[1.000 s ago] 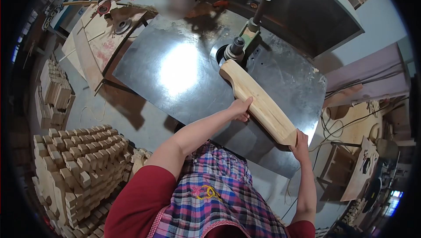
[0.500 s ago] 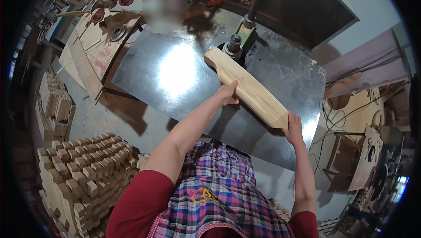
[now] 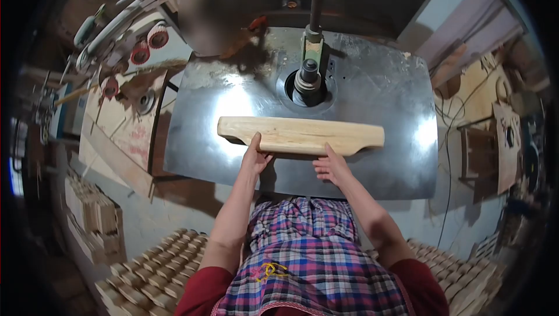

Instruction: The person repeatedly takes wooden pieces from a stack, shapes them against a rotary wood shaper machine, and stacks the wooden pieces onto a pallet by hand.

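A long pale wooden workpiece (image 3: 303,133), notched on its near side towards both ends, lies crosswise above the steel machine table (image 3: 384,179). My left hand (image 3: 256,156) grips its near edge left of the middle, thumb on the upper face and fingers partly hidden below. Right of the middle, my right hand (image 3: 333,166) has its thumb against the near edge, while its fingers stay loosely spread in front of the wood. Beyond the workpiece, a vertical machine spindle (image 3: 307,80) rises from a round opening in the table.
Behind the spindle stands a green bracket with a dark post (image 3: 316,13). Stacked wooden pieces (image 3: 157,272) rise at my lower left, with another stack (image 3: 457,275) at lower right. A side table (image 3: 125,124) with red-rimmed wheels near it is at left. Cables (image 3: 447,164) hang at right.
The workpiece has turned from diagonal to crosswise and come away from the spindle, towards me. My right hand has left its right end and moved to the near edge; my left hand keeps hold.
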{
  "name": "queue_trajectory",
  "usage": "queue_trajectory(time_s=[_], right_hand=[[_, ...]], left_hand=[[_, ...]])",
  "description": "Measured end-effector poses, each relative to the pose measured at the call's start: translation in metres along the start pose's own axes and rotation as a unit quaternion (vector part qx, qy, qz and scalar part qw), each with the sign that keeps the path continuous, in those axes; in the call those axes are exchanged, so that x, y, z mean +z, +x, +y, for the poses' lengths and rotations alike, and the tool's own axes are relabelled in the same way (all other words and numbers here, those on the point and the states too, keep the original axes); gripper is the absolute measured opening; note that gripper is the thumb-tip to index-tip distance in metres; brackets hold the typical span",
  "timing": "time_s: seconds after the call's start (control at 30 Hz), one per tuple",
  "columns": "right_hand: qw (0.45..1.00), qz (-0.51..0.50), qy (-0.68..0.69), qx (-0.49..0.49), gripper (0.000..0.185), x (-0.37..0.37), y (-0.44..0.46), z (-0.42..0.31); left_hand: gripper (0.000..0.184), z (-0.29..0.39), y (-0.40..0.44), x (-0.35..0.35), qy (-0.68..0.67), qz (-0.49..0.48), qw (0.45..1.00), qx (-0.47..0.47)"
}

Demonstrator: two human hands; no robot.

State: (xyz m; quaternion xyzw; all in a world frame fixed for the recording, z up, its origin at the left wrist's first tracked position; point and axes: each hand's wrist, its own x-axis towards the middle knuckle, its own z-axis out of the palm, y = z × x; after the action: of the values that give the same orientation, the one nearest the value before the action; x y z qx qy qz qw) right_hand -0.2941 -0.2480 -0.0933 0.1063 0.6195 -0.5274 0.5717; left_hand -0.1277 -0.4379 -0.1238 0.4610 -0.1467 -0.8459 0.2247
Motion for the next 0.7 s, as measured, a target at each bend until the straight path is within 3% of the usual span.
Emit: queue_trajectory(time_s=[0.2,0.43,0.5,0.7], right_hand=[[0.996,0.063,0.038,-0.05,0.067,0.092,0.052,-0.016],[0.995,0.061,0.042,-0.071,0.068,0.171,0.066,-0.005],[0.993,0.065,0.053,-0.078,0.068,0.196,0.069,0.0],[0.989,0.069,0.103,-0.083,0.062,0.249,0.055,0.004]], left_hand=[[0.056,0.046,0.022,-0.04,0.011,-0.013,1.0,0.006],[0.052,0.096,0.018,-0.094,0.014,-0.016,0.999,0.038],[0.047,0.118,0.006,-0.105,0.002,0.021,0.999,0.047],[0.053,0.152,0.022,-0.16,0.006,-0.005,0.999,0.036]])
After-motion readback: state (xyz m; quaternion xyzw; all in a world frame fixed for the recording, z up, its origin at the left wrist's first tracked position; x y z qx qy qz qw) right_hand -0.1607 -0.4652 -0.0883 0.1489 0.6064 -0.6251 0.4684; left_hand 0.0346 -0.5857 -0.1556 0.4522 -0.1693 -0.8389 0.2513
